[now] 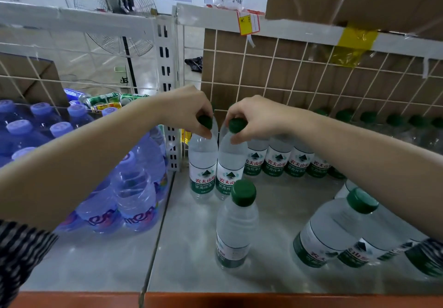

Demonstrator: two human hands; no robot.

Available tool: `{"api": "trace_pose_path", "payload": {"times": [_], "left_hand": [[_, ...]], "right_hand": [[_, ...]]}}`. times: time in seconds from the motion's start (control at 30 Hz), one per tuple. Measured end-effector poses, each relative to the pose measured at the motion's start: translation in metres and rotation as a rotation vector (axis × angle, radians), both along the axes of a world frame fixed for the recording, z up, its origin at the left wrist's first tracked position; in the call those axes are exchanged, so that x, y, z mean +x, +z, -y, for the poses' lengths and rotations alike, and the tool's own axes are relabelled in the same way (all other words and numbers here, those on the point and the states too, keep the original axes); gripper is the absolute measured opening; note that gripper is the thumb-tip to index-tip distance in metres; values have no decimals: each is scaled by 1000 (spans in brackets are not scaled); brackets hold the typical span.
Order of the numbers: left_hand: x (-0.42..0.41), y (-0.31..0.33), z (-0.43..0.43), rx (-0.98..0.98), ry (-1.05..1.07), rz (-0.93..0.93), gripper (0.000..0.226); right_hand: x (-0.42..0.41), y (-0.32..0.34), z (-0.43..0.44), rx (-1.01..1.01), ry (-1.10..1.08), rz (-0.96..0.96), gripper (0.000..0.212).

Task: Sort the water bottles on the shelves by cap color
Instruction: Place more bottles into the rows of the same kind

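Two green-capped bottles stand side by side at the left end of the right shelf section. My left hand (191,111) pinches the cap of the left bottle (202,163). My right hand (254,118) pinches the cap of the bottle beside it (230,163). A row of green-capped bottles (278,161) runs to the right behind them. Another green-capped bottle (236,223) stands alone nearer the front, and several more (335,231) crowd the front right. On the left shelf section stand blue bottles with purple-blue caps (134,187).
A slotted white upright (172,144) divides the two shelf sections. White wire grid (299,79) with cardboard behind backs the shelf. Drink cans (105,100) lie behind the blue bottles. Bare metal shelf floor (182,247) lies in front, edged by an orange rail (215,300).
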State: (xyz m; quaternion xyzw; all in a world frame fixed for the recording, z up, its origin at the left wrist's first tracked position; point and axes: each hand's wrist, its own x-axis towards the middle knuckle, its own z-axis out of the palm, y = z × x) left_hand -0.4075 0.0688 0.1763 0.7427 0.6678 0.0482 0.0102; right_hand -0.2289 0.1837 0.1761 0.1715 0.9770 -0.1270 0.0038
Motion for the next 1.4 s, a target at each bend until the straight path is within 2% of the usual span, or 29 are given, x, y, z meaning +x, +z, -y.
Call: {"api": "trace_pose_path", "payload": {"times": [0.3,0.57,0.67,0.73,0.77,0.9,1.07,1.27,1.4], "left_hand": [[-3,-11,10,8,9,112,39],[4,-12,15,-2,70,153,45],[8,-15,20,57,103,119,47],[13,-17,26,122,128,94,47],[16,-18,28,155,141,92,46],[41,-19,40,338,163,149,35],[95,-23,67,491,124,405,19],[146,-50,91,429,241,640,46],[164,-72,97,489,313,827,45]], "right_hand": [[-1,-12,1,-57,-25,36,31],[2,-10,7,7,-68,65,34],[11,-4,15,127,-86,120,47],[23,6,22,154,-107,99,61],[31,12,27,148,-111,76,62],[68,27,41,155,-130,47,38],[128,26,56,90,-170,-19,29],[188,2,72,-47,-230,-204,22],[208,-27,79,-138,-301,-393,30]]}}
